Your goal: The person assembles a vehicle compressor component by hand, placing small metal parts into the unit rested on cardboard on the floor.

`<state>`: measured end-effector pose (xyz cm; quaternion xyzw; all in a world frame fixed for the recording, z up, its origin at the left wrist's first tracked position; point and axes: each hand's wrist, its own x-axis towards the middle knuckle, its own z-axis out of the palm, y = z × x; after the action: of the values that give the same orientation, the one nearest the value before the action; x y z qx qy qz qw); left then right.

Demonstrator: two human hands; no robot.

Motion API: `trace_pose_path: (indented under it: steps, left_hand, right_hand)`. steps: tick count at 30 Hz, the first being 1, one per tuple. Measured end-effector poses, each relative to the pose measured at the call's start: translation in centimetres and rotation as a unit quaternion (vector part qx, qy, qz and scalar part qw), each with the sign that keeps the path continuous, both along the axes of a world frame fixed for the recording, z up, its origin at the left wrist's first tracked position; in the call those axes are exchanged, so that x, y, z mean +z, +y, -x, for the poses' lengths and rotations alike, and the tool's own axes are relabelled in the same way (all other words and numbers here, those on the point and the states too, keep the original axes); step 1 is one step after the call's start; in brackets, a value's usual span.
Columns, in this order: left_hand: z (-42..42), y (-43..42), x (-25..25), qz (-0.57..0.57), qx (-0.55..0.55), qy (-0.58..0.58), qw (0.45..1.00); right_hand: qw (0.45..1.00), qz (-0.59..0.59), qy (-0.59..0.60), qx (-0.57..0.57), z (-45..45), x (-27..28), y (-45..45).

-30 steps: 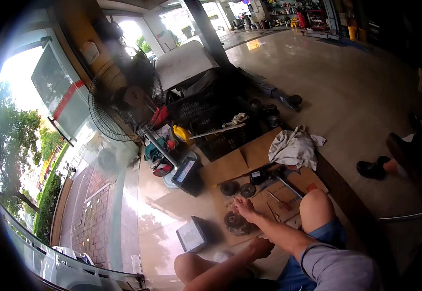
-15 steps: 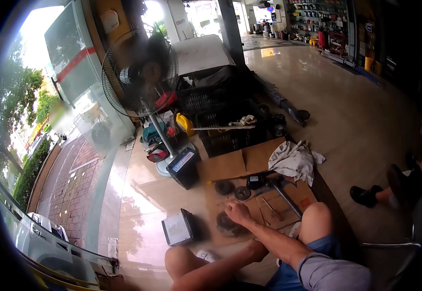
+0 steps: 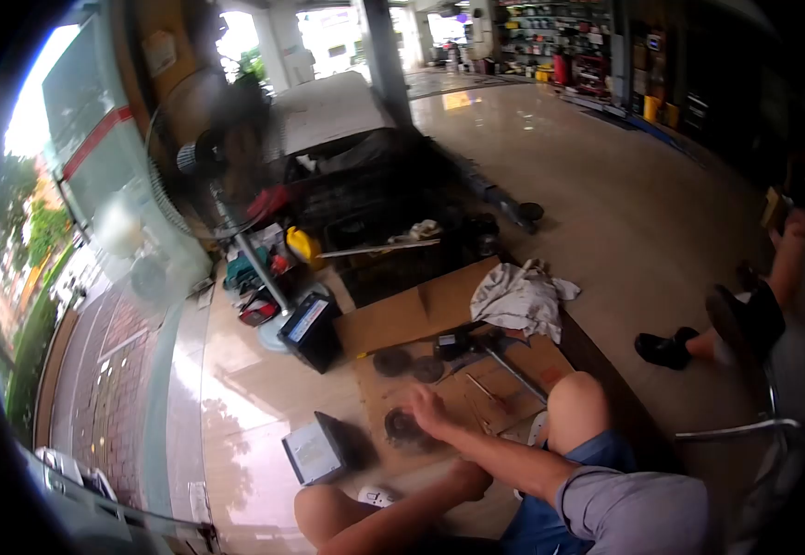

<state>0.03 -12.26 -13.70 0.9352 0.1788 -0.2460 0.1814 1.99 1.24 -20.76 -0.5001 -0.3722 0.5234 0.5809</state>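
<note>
My right hand [image 3: 430, 412] is over the edge of a dark round metal part [image 3: 402, 428] lying on a cardboard sheet [image 3: 379, 324]. Its fingers look stretched out, slightly blurred, with nothing seen in them. My left hand [image 3: 469, 481] hangs low in front of my knees, near the cardboard's front edge; its fingers are hidden. Two dark round discs [image 3: 427, 370] lie just beyond the right hand. A black tool with a boxy body [image 3: 452, 346], a long metal bar [image 3: 518, 372] and a thin rod-like tool [image 3: 484, 387] rest on the cardboard.
A crumpled white cloth [image 3: 525, 298] lies at the cardboard's far right corner. Left stand a black battery [image 3: 313, 331], a flat box [image 3: 314, 451] and a standing fan [image 3: 208, 157]. Black crates [image 3: 384, 268] are behind. Another person's shoe [image 3: 666, 350] and a metal chair leg [image 3: 736, 428] are right.
The camera view has turned, so the scene sits farther left. My right hand's fingers were curled at the round part and now look straighter and lifted. My left hand stays low.
</note>
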Motion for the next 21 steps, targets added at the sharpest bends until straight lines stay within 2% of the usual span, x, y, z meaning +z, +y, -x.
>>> trace_pose_path:
  steps: [2,3,4,5,6,7,8,9,11,12,13,14,15,17,18,21]
  left_hand:
    - [1.3,0.5,-1.4,-0.017,-0.016,-0.085,0.996]
    - [1.8,1.1,-1.4,-0.081,-0.099,-0.084,0.988]
    - [1.7,1.8,0.9,-0.045,-0.089,-0.036,0.994]
    - [1.9,2.4,3.6,-0.038,-0.060,0.037,0.997]
    - [2.5,3.3,5.1,-0.054,-0.079,0.022,0.995]
    - [3.1,4.6,6.4,-0.070,-0.087,0.007,0.994]
    - [3.7,5.6,7.7,-0.055,-0.033,0.006,0.998]
    - [4.4,6.6,8.6,-0.039,0.027,0.007,0.999]
    - [6.1,9.4,9.4,-0.019,0.098,-0.003,0.995]
    - [6.7,10.2,9.9,-0.007,0.133,-0.006,0.991]
    - [6.4,10.3,13.3,-0.017,0.185,0.025,0.982]
    - [7.8,11.8,12.2,-0.038,0.200,-0.033,0.978]
    - [9.0,13.4,11.5,-0.015,0.254,-0.049,0.966]
    - [10.2,14.4,13.1,-0.090,0.291,-0.126,0.944]
    - [10.6,14.7,14.1,-0.093,0.315,-0.127,0.936]
    - [11.3,15.9,15.8,-0.099,0.344,-0.154,0.921]
  right_hand:
    - [0.988,0.080,0.131,0.000,-0.7,0.5,0.7]
    - [0.971,0.137,0.197,0.012,-0.9,1.2,0.5]
    - [0.977,0.141,0.161,0.023,-1.5,2.6,0.1]
    - [0.990,0.128,0.058,0.021,-1.8,3.8,-0.7]
    - [0.990,0.121,-0.046,0.051,-2.2,4.4,-0.7]
    - [0.986,0.129,-0.089,0.062,-2.3,5.2,-0.7]
    - [0.953,0.022,-0.295,0.068,-1.9,2.1,0.6]
    - [0.865,-0.072,-0.496,0.020,-1.4,-1.1,2.0]
    - [0.902,-0.081,-0.417,0.077,-2.3,2.4,-0.2]
    - [0.897,-0.100,-0.420,0.098,-2.4,3.0,-0.7]
    - [0.891,-0.119,-0.422,0.118,-2.5,2.4,-0.8]
    - [0.883,-0.137,-0.426,0.140,-2.8,2.4,-1.1]
    - [0.876,-0.179,-0.437,0.095,-2.3,1.3,-1.1]
    - [0.849,-0.265,-0.456,0.002,-0.9,-1.5,-0.9]
    - [0.842,-0.296,-0.451,0.000,-1.3,-1.3,-1.5]
    - [0.912,-0.116,-0.388,0.059,-2.2,-0.8,-1.1]
